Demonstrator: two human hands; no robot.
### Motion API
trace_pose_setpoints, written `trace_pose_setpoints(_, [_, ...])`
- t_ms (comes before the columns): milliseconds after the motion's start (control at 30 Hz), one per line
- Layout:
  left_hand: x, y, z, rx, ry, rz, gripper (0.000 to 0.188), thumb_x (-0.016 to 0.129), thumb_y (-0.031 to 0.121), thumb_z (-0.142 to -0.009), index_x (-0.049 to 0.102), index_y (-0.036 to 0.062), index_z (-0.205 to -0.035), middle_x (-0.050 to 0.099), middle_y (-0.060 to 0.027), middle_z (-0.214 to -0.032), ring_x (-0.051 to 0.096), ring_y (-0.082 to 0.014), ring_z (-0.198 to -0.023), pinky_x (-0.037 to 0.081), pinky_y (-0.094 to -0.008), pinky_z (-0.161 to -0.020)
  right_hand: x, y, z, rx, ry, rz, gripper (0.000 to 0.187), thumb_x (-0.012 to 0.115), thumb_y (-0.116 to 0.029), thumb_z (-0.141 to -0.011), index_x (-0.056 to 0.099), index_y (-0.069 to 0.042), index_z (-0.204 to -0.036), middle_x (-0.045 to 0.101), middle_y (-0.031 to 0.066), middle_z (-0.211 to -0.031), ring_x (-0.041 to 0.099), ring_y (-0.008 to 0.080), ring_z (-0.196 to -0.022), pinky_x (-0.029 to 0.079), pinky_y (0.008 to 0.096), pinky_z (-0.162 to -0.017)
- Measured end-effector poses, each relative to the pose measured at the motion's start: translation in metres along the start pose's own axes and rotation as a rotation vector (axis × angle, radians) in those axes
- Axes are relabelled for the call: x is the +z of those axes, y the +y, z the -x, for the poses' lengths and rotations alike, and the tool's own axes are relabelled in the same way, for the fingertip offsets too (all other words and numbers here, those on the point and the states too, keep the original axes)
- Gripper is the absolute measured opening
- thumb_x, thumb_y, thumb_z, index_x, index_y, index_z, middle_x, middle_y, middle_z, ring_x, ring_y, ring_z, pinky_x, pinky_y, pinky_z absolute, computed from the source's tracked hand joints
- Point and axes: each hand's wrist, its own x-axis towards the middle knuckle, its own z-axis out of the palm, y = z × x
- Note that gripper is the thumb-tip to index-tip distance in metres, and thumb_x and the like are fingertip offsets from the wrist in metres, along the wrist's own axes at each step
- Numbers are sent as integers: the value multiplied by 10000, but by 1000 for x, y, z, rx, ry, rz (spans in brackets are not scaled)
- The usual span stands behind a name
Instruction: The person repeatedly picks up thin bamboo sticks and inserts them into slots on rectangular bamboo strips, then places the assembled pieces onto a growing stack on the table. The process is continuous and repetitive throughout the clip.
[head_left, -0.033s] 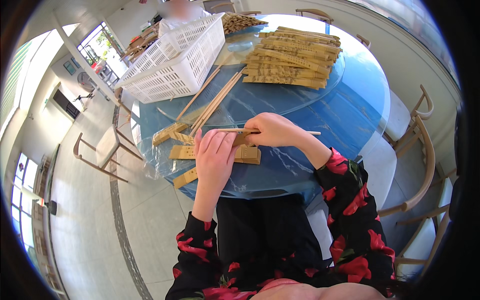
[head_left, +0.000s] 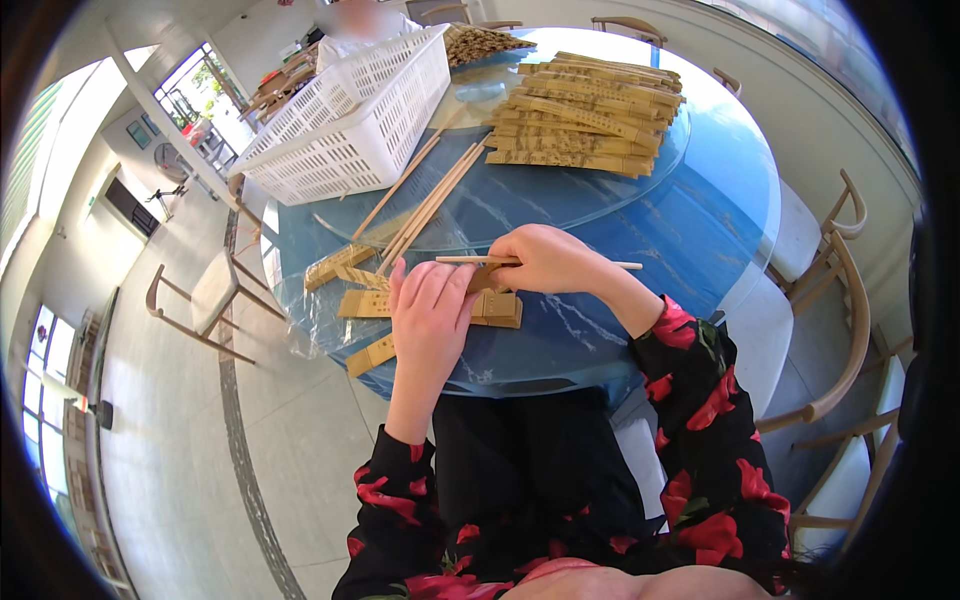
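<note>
The right hand (head_left: 545,258) curls its fingers nearly closed around a stick (head_left: 470,260) above the sleeves (head_left: 497,310), the left hand's (head_left: 432,305) bent fingers hiding any grip; the stick seems light, stiff, smooth, best held mid-length.

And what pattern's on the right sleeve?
Red flowers with green bits on the black sleeve, best in head view.

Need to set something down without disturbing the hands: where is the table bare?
Bare table shows right of the right hand, this side of the yellow pile. A smaller patch lies between that pile, the loose sticks and the right hand. Crowded: around the left hand, with packets, and upper left, with the basket.
</note>
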Motion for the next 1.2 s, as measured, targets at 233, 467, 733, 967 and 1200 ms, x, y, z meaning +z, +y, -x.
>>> trace_pose_setpoints(233, [-1, 6, 3, -61, -35, 168, 436, 860, 124, -761, 720, 59, -1169, 672, -68, -998, 632, -291, -947, 533, -414, -862, 5, 2, 2, 14, -14, -124, 255, 697, -286, -887, 730, -34, -908, 648, 164, -722, 629, 315, -681, 482, 421, -650])
trace_pose_setpoints(467, [-4, 3, 0, 3, -4, 135, 430, 856, 102, -751, 717, 46, -1154, 679, -74, -996, 637, -291, -952, 533, -401, -837, 5, 0, 0, -2, -37, -58, 289, 728, -328, -883, 738, -40, -913, 649, 166, -721, 627, 335, -683, 475, 429, -646])
trace_pose_setpoints(733, [2, 2, 5, -74, -83, 234, 332, 812, 64, -806, 722, 40, -1125, 688, -89, -970, 654, -313, -927, 536, -408, -821, 12, -5, 1, 46, -8, 46, 294, 710, -345, -890, 737, -53, -905, 677, 188, -772, 661, 388, -756, 506, 454, -682])
trace_pose_setpoints(967, [-1, 2, 2, -143, -92, 261, 301, 789, 54, -836, 737, 58, -1132, 705, -78, -981, 659, -298, -931, 538, -393, -820, -2, -3, 4, -19, 68, -58, 276, 563, -309, -1011, 721, -83, -1018, 698, 121, -755, 681, 298, -765, 507, 418, -710])
trace_pose_setpoints(1200, [-4, 4, 0, -153, -29, 231, 322, 789, 48, -833, 731, 63, -1149, 693, -71, -962, 662, -285, -902, 548, -387, -795, -43, 13, 15, -3, -179, -91, 296, 548, -308, -1050, 785, -134, -1091, 686, 22, -766, 626, 146, -706, 490, 332, -705])
